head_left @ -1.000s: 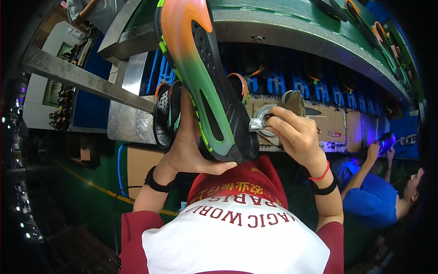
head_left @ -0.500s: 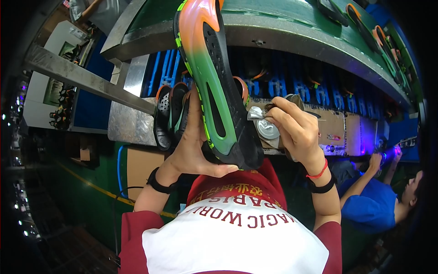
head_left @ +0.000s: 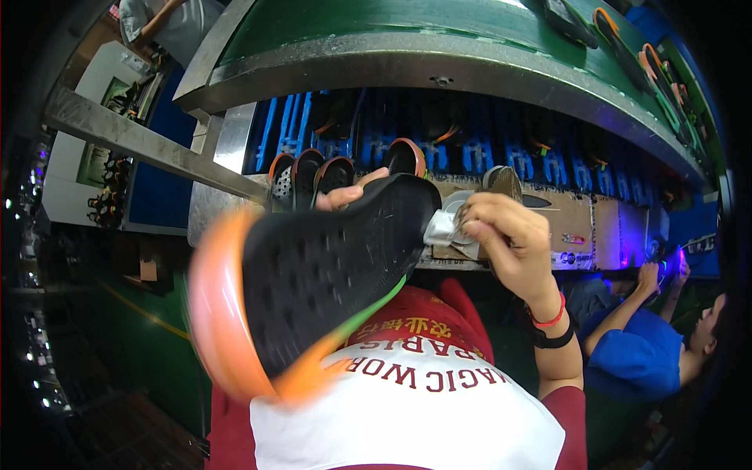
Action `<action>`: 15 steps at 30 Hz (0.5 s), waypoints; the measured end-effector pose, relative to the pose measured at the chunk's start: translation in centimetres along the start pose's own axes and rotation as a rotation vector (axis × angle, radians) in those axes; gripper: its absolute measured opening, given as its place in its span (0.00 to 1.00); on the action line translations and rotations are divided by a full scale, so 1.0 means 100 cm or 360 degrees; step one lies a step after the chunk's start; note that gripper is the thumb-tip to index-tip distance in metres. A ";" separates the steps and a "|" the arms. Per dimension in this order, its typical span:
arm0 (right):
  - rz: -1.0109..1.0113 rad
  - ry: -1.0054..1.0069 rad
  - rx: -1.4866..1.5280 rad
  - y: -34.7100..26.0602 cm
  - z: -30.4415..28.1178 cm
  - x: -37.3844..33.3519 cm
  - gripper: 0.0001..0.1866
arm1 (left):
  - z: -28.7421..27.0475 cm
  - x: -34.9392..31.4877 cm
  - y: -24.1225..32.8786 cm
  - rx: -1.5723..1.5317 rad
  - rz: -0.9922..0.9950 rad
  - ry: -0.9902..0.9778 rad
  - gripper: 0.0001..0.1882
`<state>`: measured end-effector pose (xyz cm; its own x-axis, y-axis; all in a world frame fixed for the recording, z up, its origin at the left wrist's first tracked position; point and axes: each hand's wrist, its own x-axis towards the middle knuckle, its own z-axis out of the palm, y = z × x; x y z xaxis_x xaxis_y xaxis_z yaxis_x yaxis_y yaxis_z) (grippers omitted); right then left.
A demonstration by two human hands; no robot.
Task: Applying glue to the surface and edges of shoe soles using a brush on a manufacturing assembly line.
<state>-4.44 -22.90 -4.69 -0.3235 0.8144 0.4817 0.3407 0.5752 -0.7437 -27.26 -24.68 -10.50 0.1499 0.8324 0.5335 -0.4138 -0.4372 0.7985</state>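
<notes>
My left hand (head_left: 350, 196) is closed round a shoe sole (head_left: 333, 262). Its black perforated face is turned up, its orange rim blurred at the lower left. Most of this hand is hidden behind the sole; only fingers show at its far edge. A crumpled silvery piece (head_left: 441, 227), cloth or foil, is pinched in my right hand (head_left: 509, 235). It touches or nearly touches the sole's black right end. Behind it, a pale round disc (head_left: 460, 200) on the cardboard is partly covered.
Several soles (head_left: 307, 176) stand on the bench at left, and another (head_left: 406, 158) is beyond my left hand. Blue racks (head_left: 478, 153) run under a metal-edged green conveyor (head_left: 352, 35). Cardboard (head_left: 564, 215) covers the bench at right. A co-worker in blue (head_left: 638, 345) works there.
The sole has swung from upright to lying toward the lower left, its perforated black face now up. My left hand has moved to its far side. The right hand keeps its pinch.
</notes>
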 end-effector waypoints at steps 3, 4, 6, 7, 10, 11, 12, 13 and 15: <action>0.0091 -0.0132 0.0142 -0.005 0.008 -0.007 0.05 | -0.011 0.002 -0.014 -0.0192 0.0220 -0.0066 0.22; 0.0089 -0.0141 0.0150 -0.006 0.010 -0.008 0.05 | -0.017 0.002 -0.014 0.0147 0.0317 -0.0187 0.22; 0.0096 -0.0171 0.0148 -0.006 0.011 -0.008 0.05 | -0.031 0.000 -0.011 0.0265 0.0225 -0.0375 0.22; 0.0073 -0.0185 0.0118 -0.006 0.011 -0.008 0.05 | -0.033 0.000 -0.011 0.0202 0.0185 -0.0416 0.22; 0.0035 -0.0220 0.0038 -0.007 0.012 -0.007 0.05 | -0.038 0.000 -0.010 0.0279 0.0110 -0.0397 0.21; 0.0024 -0.0225 0.0007 -0.007 0.012 -0.007 0.05 | -0.037 0.001 -0.010 0.0239 0.0043 -0.0394 0.21; 0.0013 -0.0228 -0.0019 -0.007 0.013 -0.006 0.06 | -0.037 0.001 -0.010 0.0341 0.0092 -0.0415 0.22; 0.0014 -0.0238 -0.0067 -0.007 0.012 -0.006 0.05 | -0.037 0.002 -0.011 0.0398 0.0118 -0.0432 0.24; 0.0031 -0.0265 -0.0155 -0.007 0.012 -0.005 0.05 | -0.038 0.002 -0.010 0.0521 0.0124 -0.0451 0.31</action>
<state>-5.52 -23.82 -4.96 -0.4545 0.8064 0.3782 0.4296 0.5705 -0.7000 -30.19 -22.79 -12.22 0.3890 0.6862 0.6147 -0.1343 -0.6179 0.7747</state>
